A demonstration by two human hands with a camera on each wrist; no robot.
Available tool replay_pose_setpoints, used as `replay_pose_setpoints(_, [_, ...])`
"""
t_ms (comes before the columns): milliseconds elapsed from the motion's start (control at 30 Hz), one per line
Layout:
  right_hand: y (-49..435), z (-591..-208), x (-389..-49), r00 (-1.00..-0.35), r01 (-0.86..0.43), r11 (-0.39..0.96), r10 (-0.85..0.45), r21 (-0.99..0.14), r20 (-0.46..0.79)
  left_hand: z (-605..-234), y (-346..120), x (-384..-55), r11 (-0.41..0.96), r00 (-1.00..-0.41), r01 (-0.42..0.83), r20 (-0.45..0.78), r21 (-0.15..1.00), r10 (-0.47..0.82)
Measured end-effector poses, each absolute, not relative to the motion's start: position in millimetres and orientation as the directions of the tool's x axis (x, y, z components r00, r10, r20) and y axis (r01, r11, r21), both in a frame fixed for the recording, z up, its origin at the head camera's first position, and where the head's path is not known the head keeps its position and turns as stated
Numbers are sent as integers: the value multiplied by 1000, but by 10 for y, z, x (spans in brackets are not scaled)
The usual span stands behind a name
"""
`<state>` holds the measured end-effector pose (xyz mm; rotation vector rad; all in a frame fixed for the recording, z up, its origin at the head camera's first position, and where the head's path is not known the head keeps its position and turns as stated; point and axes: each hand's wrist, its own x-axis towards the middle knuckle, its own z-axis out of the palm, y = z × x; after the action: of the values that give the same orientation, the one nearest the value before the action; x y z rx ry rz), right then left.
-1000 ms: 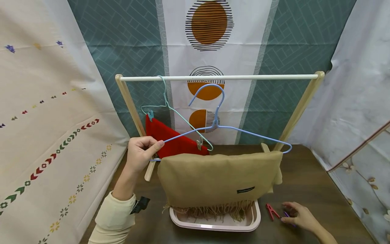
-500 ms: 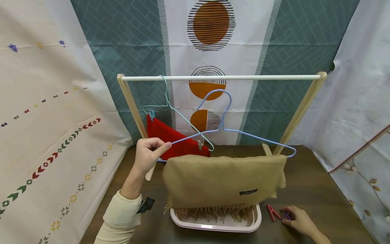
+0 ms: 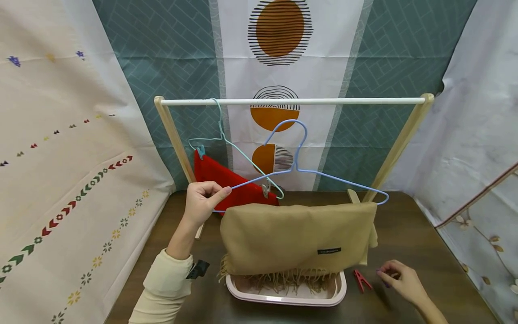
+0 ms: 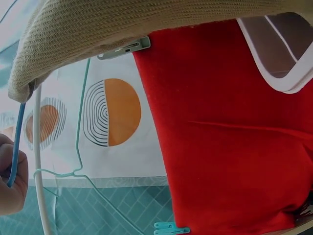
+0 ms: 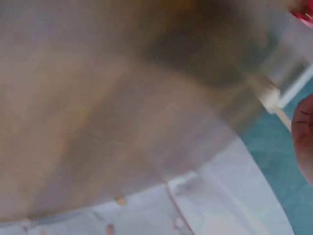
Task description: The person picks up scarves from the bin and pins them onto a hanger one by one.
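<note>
My left hand pinches the left arm of a blue hanger and holds it up. Folded over the hanger's lower bar is a tan fringed scarf with a small dark label. In the left wrist view the same hand grips the blue wire at the left edge. My right hand, low on the right, pinches a purple clothespin, mostly hidden by the fingers. Just left of it a red clothespin lies on the table. The right wrist view is blurred.
Behind stands a rack with a white rail and wooden legs. A mint hanger hangs from its left part, with a red cloth clipped on. Below the scarf, a pale pink basin sits on the dark table.
My left hand has moved right with the hanger and scarf, the hook swinging slightly right and lower. My right hand has lifted the purple clothespin from the table.
</note>
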<state>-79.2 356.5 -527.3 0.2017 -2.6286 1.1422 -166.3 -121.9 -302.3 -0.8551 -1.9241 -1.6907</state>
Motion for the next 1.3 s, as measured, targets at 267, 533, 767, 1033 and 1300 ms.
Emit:
replay_pose_setpoints(267, [3316, -4648, -830, -876, -464, 271, 2, -843, 483, -3041, -1189, -1673, 50, -709, 701, 687, 712, 160])
replay_pose_setpoints(533, [2987, -4177, -937, -725, -689, 193, -155, -699, 671, -3027, -1168, -1652, 42, -713, 696, 683, 717, 157])
replay_pose_setpoints(767, [2701, -3873, -947, -694, -715, 332, -223, -616, 685, -3140, -1194, -1741, 60, -719, 692, 678, 720, 155])
replay_pose_setpoints(1033, [2299, -3577, -1012, -679, -716, 124, -351, -687, 645, -3226, -1218, -1787, 68, -711, 701, 688, 710, 146])
replay_pose_setpoints(1300, [2011, -3489, -1200, -572, -779, -47, -359, -626, 738, -3223, -1210, -1773, 72, -711, 701, 689, 709, 140])
